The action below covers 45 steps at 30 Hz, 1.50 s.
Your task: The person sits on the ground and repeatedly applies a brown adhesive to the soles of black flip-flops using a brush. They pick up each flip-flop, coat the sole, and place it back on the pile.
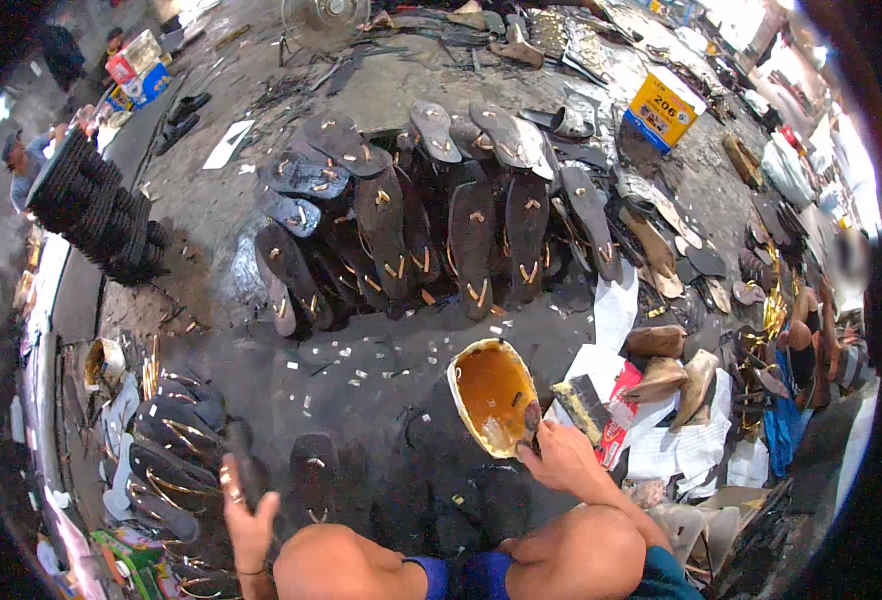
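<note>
My right hand (pixel 563 462) is closed round a small dark brush-like tool (pixel 532 416) at the right rim of a tub of amber glue (pixel 491 395). The tool's lower end is hard to make out. My left hand (pixel 249 515) has its thumb and fingers apart, beside a pile of dark sandals with gold straps (pixel 176 440). A blurred dark shape lies just above its fingertips; I cannot tell what it is. Between my knees and the tub, a dark sole (pixel 314 465) lies on the black floor sheet.
Stacks of dark thong sandals (pixel 474 235) stand ahead of me. Tall piled soles (pixel 91 205) rise at far left. Right of the tub are a red-and-white box (pixel 618 415), wooden shoe lasts (pixel 658 378) and papers. A yellow-and-blue carton (pixel 664 110) stands farther back. Another person (pixel 31 160) is at far left.
</note>
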Motion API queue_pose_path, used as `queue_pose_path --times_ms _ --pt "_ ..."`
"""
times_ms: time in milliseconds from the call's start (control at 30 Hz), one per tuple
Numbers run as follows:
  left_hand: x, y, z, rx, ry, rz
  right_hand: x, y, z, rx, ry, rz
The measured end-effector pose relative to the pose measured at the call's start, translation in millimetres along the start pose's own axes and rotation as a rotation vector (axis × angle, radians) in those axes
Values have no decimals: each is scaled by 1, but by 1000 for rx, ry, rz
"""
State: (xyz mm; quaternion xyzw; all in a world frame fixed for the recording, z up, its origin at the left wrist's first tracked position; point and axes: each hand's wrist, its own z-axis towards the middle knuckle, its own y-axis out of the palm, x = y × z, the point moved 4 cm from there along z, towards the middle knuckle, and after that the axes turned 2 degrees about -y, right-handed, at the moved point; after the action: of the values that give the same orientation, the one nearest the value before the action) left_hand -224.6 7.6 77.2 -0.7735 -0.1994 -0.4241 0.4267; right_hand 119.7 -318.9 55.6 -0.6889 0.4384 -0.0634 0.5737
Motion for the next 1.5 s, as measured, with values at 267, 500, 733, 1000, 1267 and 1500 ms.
queue_pose_path --times_ms 267,500,733,1000,1267,1500 --pt "-2 226 40 -574 421 652 -22 -52 42 -48 -156 853" --pt "30 230 79 -710 -572 -1047 -88 -80 75 407 -463 745" --pt "86 203 85 -639 -348 -1071 -144 -48 81 404 -834 629" --pt "108 209 69 -743 -264 -1174 -96 -63 111 486 -406 814" --pt "94 220 58 -860 -379 -1330 -90 -89 143 636 -357 736" --pt "114 199 63 -790 -166 -1262 -65 -64 160 565 -267 864"
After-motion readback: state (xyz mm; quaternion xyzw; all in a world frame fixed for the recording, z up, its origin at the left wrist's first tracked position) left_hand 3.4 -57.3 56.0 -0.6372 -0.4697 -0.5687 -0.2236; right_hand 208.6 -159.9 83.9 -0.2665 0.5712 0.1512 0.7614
